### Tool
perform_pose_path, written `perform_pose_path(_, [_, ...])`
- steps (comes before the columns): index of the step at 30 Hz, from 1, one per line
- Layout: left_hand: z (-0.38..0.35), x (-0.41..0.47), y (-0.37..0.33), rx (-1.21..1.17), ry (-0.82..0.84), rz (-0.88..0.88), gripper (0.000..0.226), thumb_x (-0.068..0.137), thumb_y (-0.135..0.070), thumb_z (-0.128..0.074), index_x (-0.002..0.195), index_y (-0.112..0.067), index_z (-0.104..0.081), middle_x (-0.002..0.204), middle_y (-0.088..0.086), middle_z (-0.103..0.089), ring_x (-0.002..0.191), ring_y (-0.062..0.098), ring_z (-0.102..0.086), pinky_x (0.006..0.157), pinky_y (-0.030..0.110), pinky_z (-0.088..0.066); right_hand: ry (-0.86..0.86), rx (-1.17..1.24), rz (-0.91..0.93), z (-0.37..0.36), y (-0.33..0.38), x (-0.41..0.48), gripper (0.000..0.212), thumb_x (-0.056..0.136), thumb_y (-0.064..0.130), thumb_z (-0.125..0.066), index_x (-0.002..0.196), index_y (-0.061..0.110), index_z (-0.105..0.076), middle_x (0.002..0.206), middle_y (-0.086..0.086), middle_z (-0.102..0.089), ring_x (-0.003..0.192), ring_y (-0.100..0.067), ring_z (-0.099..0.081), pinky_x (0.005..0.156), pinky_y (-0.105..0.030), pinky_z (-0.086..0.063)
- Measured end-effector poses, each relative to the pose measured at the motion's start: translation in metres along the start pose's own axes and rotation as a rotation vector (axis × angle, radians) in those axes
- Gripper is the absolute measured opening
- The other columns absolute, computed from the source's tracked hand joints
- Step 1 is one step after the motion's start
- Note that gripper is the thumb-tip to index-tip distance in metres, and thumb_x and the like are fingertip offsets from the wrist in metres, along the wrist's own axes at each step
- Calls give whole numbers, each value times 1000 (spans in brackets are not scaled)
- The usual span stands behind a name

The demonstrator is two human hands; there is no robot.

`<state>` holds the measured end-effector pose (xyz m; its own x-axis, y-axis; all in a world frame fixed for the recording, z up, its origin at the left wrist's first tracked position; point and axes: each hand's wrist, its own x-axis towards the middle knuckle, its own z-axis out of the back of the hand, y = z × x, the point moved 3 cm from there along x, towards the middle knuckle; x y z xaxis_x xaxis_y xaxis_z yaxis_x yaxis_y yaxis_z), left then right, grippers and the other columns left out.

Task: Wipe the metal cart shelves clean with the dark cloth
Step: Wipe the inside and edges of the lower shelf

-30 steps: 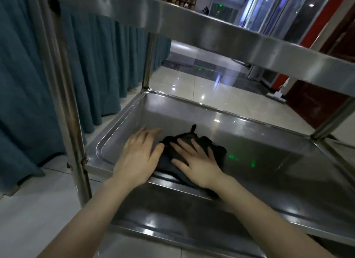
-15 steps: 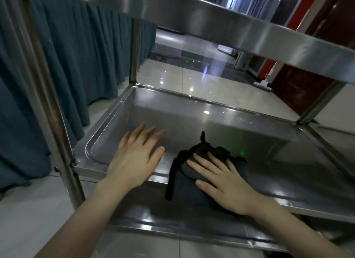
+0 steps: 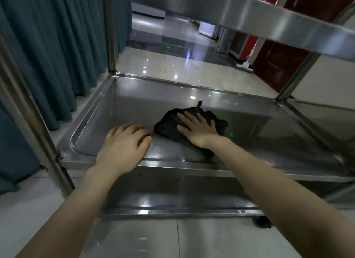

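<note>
On the middle shelf of the metal cart, close to the front edge and about halfway along it, the dark cloth lies bunched on the tray floor. The right hand lies flat on top of it, fingers straight and spread toward the far edge, pressing down rather than gripping. A tail of the fabric runs back under the wrist toward the front rim.

The left hand rests over the front rim just left of the cloth. It is near the cloth but not touching it, fingers loosely bent onto the tray floor, holding nothing. It looks like a brace.

The wipe turns on this: the cloth sits directly under the right hand, so that hand alone can drive it. Most of the bare steel lies to its right and beyond it, toward the far-right corner. A small strip sits by the left edge, past the bracing hand.

An upper shelf hangs overhead and a lower shelf shows beneath. Neither has the cloth on it, so by my judgement the job is only partly done.
</note>
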<state>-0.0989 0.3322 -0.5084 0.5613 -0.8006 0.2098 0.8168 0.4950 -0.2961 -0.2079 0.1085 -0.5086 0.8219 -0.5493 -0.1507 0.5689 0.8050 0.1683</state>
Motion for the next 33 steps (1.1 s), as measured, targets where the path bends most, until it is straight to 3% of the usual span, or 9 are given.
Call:
perform_pose_path(4, [6,-5,-8,63,47,12,60,89,-58,-16,133,-39,-50,145,-12,-45,137,19,-36,116,43,-19,-82,-89,124,-14,-20,-97,57,92,71,-13,145,60,3,159,28,3,150,-15,5,117,-57,-1])
perform_pose_path(8, [6,-6,-14,127,76,45,46,99,-53,-28,133,-33,-51,141,-4,-50,131,26,-43,114,47,-21,-86,-67,95,-11,-56,-122,65,81,79,-1,143,63,4,158,31,3,150,-12,5,118,-57,-1])
perform_pose_path(13, [-8,-1,-49,101,72,116,47,99,-46,-33,136,-22,-48,138,9,-51,129,32,-43,112,53,-22,-49,8,-74,2,-98,-44,58,94,71,-19,148,56,-3,161,23,3,150,-19,7,115,-61,6])
perform_pose_path(17, [-31,5,-112,-11,-49,32,70,86,-55,-15,133,-19,-52,138,8,-52,139,28,-37,114,54,-23,-59,60,-108,14,-103,26,63,95,69,-17,152,46,-5,163,14,2,150,-27,9,112,-65,9])
perform_pose_path(21, [-42,25,-151,-86,-109,70,63,89,-49,-24,144,-22,-40,147,8,-44,141,30,-31,113,48,-25,-17,19,38,15,-106,21,61,96,68,-18,152,49,-3,163,16,3,150,-26,9,112,-64,10])
perform_pose_path(27, [-40,20,-166,41,-105,11,63,90,-47,-27,137,-11,-51,137,17,-53,134,38,-41,108,53,-35,-64,-2,350,-6,-152,-119,58,82,81,1,138,68,10,158,31,2,149,-12,9,114,-54,11])
perform_pose_path(29, [-43,21,-178,42,-71,11,69,89,-51,-24,137,-10,-52,138,17,-52,134,38,-41,108,51,-34,-70,-25,306,0,-177,-127,57,84,79,-2,139,68,9,158,32,2,149,-10,8,115,-53,8])
perform_pose_path(33, [-62,22,-209,72,-37,-8,70,88,-55,-18,138,-18,-50,142,10,-49,136,32,-37,108,47,-33,-40,-27,39,25,-231,-71,56,96,67,-20,148,56,-3,161,24,2,150,-15,6,117,-58,4])
